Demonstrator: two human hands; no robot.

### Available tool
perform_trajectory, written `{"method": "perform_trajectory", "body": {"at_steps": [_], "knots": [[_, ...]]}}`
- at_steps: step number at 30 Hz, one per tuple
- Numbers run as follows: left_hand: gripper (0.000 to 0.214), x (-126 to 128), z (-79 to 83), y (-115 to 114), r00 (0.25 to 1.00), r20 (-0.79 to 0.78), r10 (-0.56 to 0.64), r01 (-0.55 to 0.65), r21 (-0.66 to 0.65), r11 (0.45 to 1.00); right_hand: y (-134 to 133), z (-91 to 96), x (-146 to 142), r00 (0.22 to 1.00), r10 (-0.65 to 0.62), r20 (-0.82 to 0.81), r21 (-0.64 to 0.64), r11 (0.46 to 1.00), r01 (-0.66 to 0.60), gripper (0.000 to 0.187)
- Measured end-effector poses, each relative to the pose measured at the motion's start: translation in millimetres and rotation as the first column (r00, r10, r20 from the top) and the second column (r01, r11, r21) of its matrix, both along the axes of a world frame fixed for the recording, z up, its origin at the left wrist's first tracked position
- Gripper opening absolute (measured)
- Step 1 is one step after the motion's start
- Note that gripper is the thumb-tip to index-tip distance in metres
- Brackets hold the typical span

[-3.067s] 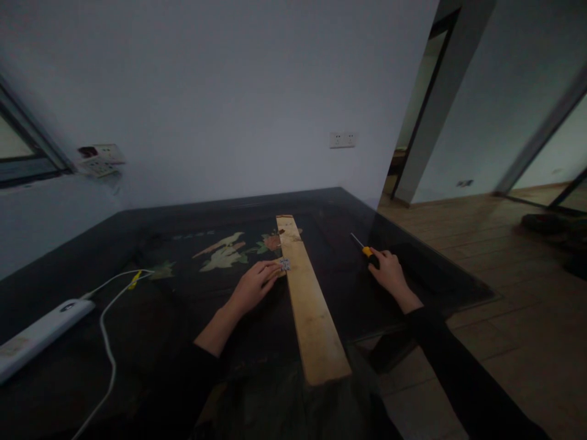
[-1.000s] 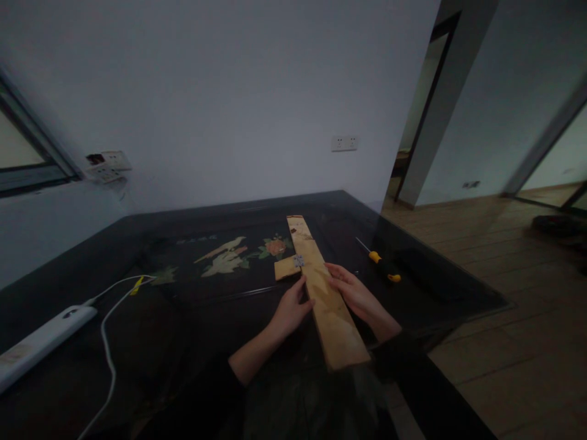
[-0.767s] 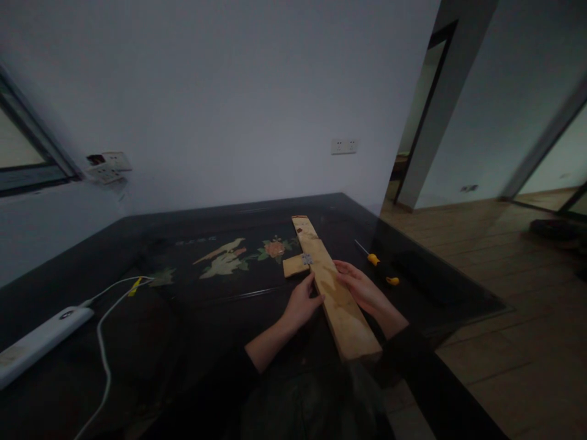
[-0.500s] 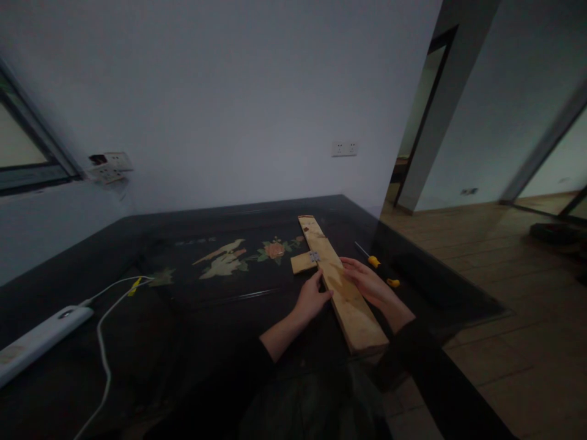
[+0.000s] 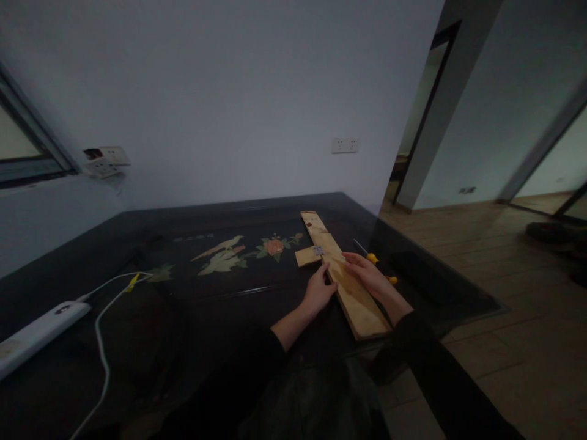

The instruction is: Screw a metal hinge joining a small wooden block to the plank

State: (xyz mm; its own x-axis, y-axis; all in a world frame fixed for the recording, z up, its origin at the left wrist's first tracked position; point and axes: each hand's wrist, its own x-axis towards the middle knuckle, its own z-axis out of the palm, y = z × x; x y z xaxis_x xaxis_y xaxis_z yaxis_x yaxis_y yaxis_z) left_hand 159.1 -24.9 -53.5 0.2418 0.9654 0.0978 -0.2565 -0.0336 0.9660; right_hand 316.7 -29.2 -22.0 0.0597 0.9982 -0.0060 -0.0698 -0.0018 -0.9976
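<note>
The board (image 5: 362,308) now lies right of the frame's centre on the dark table (image 5: 151,229), having slid rightward and a little up the frame from the middle. The block (image 5: 306,257) on its left side came along, with the hinge (image 5: 318,251) lying across the seam, so the two appear to be joined and to shift as one piece. The near end of the board, previously lower in the frame, is now close to the table's front edge.

The driver (image 5: 373,259) has left the right hand (image 5: 370,280) and lies at centre right, partly hidden behind that hand, which leaves both hands free for the board. The right hand's fingers are close together and bent over the board's right edge; its thumb is hard to make out. The left hand (image 5: 317,294) grips the left edge just below the block, thumb and forefinger parted along it; whether any fingertips reach underneath, I cannot tell. Neither hand touches the hinge now, though the left one was at it earlier. The strip (image 5: 41,333) at lower left has stayed put
</note>
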Motion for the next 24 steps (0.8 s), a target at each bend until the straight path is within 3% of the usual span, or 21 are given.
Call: {"method": "perform_trajectory", "body": {"at_steps": [7, 16, 20, 24], "knots": [[0.064, 2, 11.3, -6, 0.999, 0.048, -0.020, 0.023, -0.078, 0.997, 3, 0.5, 6, 0.998, 0.006, 0.058, -0.012, 1.000, -0.006, 0.044], [0.061, 8, 19.5, -7, 1.000, -0.012, 0.005, -0.005, -0.052, 0.999, 8, -0.2, 9, 0.987, 0.018, 0.157, 0.031, 0.999, -0.023, 0.046], [0.050, 2, 19.5, -11, 0.998, -0.070, -0.006, 0.006, 0.003, 1.000, -13, 16.4, 17, 0.955, -0.066, 0.288, 0.099, 0.994, 0.039, 0.047], [0.031, -21, 22.6, -11, 0.993, -0.114, 0.005, 0.008, 0.116, 0.993, -60, 52.5, 15, 0.947, -0.067, 0.313, 0.208, 0.978, 0.001, 0.046]]}}
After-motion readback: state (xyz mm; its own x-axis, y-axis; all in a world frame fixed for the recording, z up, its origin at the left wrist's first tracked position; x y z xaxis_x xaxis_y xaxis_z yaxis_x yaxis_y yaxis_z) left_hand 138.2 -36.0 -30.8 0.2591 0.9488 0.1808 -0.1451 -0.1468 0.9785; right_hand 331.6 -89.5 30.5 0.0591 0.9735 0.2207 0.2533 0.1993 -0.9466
